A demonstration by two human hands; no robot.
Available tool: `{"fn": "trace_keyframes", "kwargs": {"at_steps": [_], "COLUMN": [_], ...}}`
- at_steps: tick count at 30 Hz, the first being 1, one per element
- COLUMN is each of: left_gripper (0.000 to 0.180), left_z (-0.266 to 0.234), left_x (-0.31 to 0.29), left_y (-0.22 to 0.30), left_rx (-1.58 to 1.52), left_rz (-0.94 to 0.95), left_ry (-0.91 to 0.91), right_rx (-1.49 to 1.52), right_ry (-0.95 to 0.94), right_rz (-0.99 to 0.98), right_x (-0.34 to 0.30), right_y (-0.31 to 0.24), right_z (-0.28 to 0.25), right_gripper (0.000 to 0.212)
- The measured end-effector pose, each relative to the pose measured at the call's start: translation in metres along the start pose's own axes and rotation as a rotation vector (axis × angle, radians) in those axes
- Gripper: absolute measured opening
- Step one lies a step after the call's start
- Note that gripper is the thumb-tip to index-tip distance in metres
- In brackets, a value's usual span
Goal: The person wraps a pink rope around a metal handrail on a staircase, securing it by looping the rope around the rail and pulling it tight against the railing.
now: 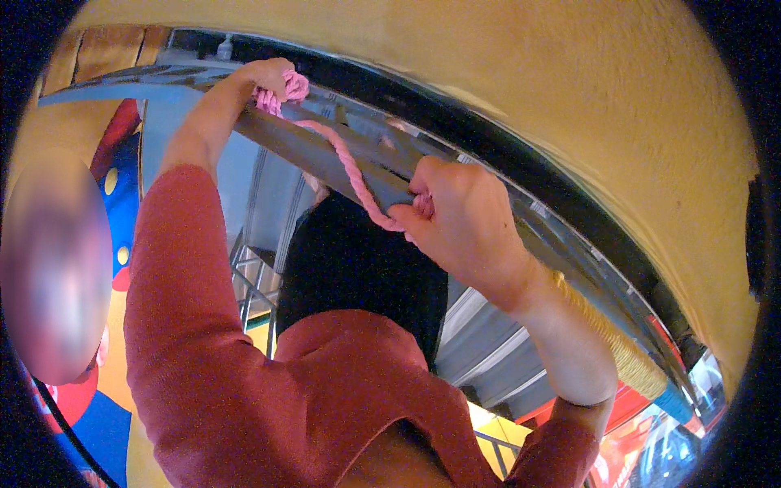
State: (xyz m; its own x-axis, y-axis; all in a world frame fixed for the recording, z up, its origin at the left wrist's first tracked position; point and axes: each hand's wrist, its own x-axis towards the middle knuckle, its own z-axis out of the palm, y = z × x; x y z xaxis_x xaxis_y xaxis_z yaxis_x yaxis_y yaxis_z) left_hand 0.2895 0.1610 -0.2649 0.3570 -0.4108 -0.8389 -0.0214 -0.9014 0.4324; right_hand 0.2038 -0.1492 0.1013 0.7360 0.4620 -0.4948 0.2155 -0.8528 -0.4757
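- Left hand (264, 75) was closed on a bunched wad of pink rope (351, 169) at the far left of the grey metal bar (325, 159).
- Rope ran slack rightward along the bar.
- Right hand (460, 220) was fisted around the rope's near end.
- Judged: wrapping barely begun; the yellow cord wrap (618, 346) further right looked finished.

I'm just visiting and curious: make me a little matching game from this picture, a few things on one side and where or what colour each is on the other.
Things:
1. pink rope
2. left hand
3. right hand
4. yellow binding

Descriptions:
A. wrapped round the grey bar at lower right
B. closed on the rope's lower end
C. stretched along the bar between both hands
D. up at the rope's wound top end

Pairs: 1-C, 2-D, 3-B, 4-A
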Motion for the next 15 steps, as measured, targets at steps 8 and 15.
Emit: {"fn": "trace_keyframes", "kwargs": {"at_steps": [8, 15], "left_gripper": [0.044, 0.056], "left_z": [0.015, 0.015], "left_x": [-0.066, -0.255], "left_y": [-0.022, -0.038], "left_rx": [-0.903, -1.721], "left_rz": [0.288, 0.54], "left_ry": [0.742, 1.218], "right_rx": [0.05, 0.111], "right_ry": [0.001, -0.106], "right_rz": [-0.041, 0.003], "right_x": [0.002, -0.002], "right_y": [0.009, 0.027], "right_z": [0.02, 0.026], "right_gripper": [0.029, 0.031]}}
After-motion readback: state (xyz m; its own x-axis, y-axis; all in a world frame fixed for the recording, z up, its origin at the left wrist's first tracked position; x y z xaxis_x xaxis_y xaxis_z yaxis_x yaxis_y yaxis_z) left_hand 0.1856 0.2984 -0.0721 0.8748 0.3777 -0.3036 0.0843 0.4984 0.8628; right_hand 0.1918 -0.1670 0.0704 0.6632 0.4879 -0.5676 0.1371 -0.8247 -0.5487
